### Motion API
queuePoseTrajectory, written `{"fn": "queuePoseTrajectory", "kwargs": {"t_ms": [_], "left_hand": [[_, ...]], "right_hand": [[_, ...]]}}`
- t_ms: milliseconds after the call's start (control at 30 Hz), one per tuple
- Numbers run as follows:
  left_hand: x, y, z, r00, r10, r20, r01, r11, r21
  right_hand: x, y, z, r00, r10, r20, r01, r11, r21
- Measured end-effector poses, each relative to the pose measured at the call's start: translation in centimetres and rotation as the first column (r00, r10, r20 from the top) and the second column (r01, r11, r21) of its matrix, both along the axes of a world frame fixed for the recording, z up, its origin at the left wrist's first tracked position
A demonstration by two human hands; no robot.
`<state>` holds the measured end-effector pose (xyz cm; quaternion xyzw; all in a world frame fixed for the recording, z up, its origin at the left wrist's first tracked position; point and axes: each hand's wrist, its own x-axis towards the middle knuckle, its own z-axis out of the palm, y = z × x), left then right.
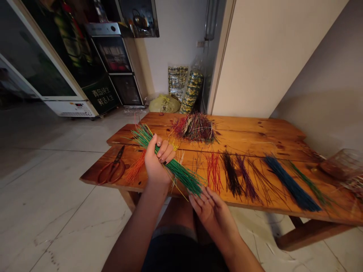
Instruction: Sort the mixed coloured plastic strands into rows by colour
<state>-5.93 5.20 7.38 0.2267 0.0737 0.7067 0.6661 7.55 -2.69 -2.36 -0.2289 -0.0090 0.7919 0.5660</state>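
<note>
My left hand (160,156) is closed around a thick bundle of thin green strands (184,175), held at a slant above the table's front edge. A few yellow strands stick out of this bundle. At its lower right end my right hand (208,207) is turned palm up, fingers stretched and touching the strand tips. Orange strands (137,168) lie on the table just left of my left hand. Partly hidden behind the hand are some yellow strands (173,145) and white strands (180,155).
The wooden table (241,141) bears a tangled multicoloured heap (195,127) at the back. Scissors (113,168) lie at left. Rightward lie red (214,172), black (231,173), purple (247,177), brown (266,181), blue (292,183) and green strands (307,181), then a clear container (344,164).
</note>
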Motion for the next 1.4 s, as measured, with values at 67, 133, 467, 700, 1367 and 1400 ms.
{"fn": "queuePoseTrajectory", "kwargs": {"t_ms": [67, 133, 467, 700, 1367, 1400], "left_hand": [[0.1, 0.1, -0.1, 0.999, 0.029, -0.014, -0.029, 1.0, 0.006], [0.3, 0.3, -0.1, 0.998, 0.062, -0.032, -0.062, 0.998, 0.013], [1.2, 0.2, -0.8, 0.99, 0.136, -0.035, -0.136, 0.991, -0.011], [1.0, -0.1, -0.1, 0.989, 0.142, -0.05, -0.143, 0.989, -0.02], [2.6, -0.1, 1.9, 0.968, 0.113, -0.224, -0.095, 0.991, 0.093], [2.9, -0.2, 2.0, 0.967, 0.121, -0.225, -0.099, 0.989, 0.107]], "right_hand": [[-0.3, 0.0, 0.0, 0.998, -0.052, -0.019, 0.051, 0.998, -0.024], [-0.5, 0.0, -0.1, 0.996, -0.085, -0.032, 0.083, 0.995, -0.047], [-1.7, 0.5, -0.1, 1.0, -0.012, -0.021, 0.012, 1.0, 0.024], [-0.1, 1.4, -0.9, 0.999, -0.013, 0.037, 0.007, 0.985, 0.172], [-0.6, 2.1, 1.5, 0.988, 0.06, -0.143, -0.044, 0.992, 0.115], [-0.6, 2.4, 1.8, 0.985, 0.044, -0.166, -0.029, 0.996, 0.09]]}}
